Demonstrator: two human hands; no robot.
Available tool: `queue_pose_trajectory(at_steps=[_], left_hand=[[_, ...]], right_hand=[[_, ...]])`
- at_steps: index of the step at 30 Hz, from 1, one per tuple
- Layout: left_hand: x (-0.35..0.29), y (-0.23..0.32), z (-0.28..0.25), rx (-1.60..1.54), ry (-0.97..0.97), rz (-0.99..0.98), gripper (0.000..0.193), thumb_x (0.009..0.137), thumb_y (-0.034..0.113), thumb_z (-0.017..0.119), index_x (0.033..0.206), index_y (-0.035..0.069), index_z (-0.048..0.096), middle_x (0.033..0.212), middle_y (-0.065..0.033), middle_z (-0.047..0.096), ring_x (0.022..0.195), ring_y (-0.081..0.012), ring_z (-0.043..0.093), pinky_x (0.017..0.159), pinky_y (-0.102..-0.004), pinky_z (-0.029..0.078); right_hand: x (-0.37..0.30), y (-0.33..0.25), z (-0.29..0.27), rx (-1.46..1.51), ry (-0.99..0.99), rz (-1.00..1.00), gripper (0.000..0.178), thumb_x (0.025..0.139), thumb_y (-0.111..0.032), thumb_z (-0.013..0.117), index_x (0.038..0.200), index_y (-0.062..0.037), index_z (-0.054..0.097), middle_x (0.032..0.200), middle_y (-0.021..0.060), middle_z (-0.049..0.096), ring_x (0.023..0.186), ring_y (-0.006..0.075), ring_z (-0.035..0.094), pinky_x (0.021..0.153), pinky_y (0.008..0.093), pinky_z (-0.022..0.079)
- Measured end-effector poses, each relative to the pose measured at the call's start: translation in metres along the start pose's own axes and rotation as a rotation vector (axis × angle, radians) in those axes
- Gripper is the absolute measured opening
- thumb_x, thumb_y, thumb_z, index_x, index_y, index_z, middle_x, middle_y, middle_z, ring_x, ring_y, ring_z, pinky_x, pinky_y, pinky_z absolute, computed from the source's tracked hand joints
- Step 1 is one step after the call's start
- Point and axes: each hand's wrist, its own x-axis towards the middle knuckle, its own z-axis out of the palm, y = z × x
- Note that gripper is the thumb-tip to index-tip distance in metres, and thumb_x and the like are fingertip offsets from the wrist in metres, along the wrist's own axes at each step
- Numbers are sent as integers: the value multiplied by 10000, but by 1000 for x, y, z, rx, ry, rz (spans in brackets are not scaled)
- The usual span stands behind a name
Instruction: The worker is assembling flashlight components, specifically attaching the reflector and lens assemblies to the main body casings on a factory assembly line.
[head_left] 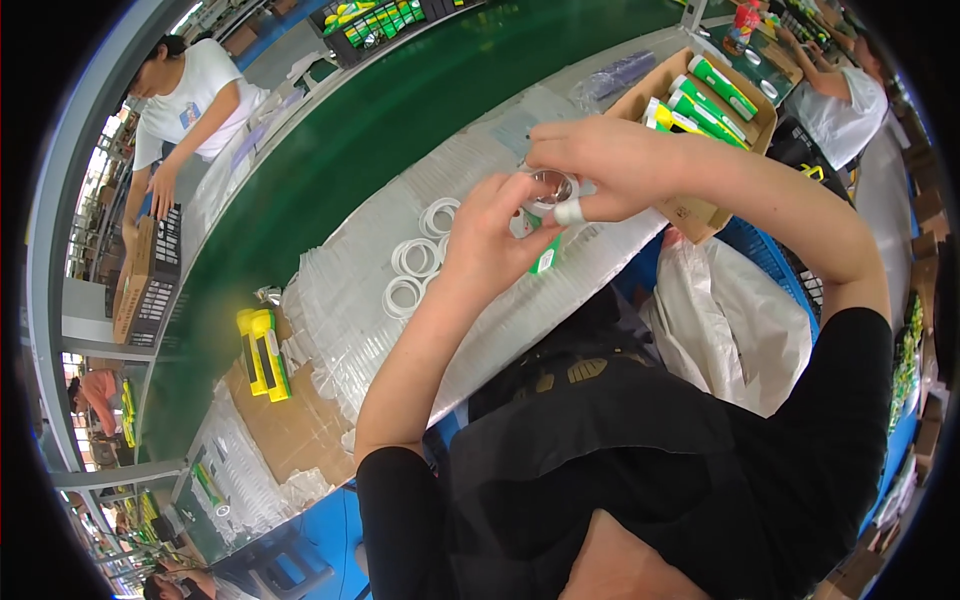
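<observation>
Over the wrapped board in front of me, both my hands meet at a green flashlight (546,257) whose round, shiny front faces up. My left hand (492,235) has its thumb and fingers closed around the near left side of the rim. From the far right, my right hand (590,170) grips the same rim; a white wrap (569,212) covers its thumb. The fingers hide much of the front and body. Several loose white rings (410,257) lie just left of my left hand, some overlapping.
Right of my hands, a cardboard box (760,125) holds several green and yellow flashlights. Two yellow-green flashlights (262,355) lie on cardboard at left. Beyond runs a green belt (300,150). A person (195,105) handles a carton (150,275) across it. A white sack (730,320) hangs beside me.
</observation>
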Motion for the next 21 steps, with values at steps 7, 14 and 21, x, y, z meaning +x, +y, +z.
queue_pose_trajectory(at_steps=[7,14,21], left_hand=[[-3,-2,4,37,-8,-16,353,649,24,768,956,99,612,869,-72,634,816,-289,600,689,-403,471],[0,0,3,52,14,-78,343,666,61,792,956,87,612,869,-77,638,789,-272,606,654,-399,476],[-1,1,12,55,57,49,333,673,66,798,946,95,611,791,-61,584,726,-258,565,630,-384,459]], right_hand=[[2,2,22,-174,142,82,519,760,-445,722,937,-39,453,746,142,606,667,386,614,571,478,468],[8,-12,14,-295,62,314,453,744,-386,721,933,-47,488,650,115,602,607,376,608,546,462,465],[6,5,16,-189,187,-170,356,762,-321,720,877,-65,500,732,49,569,625,325,606,539,438,459]])
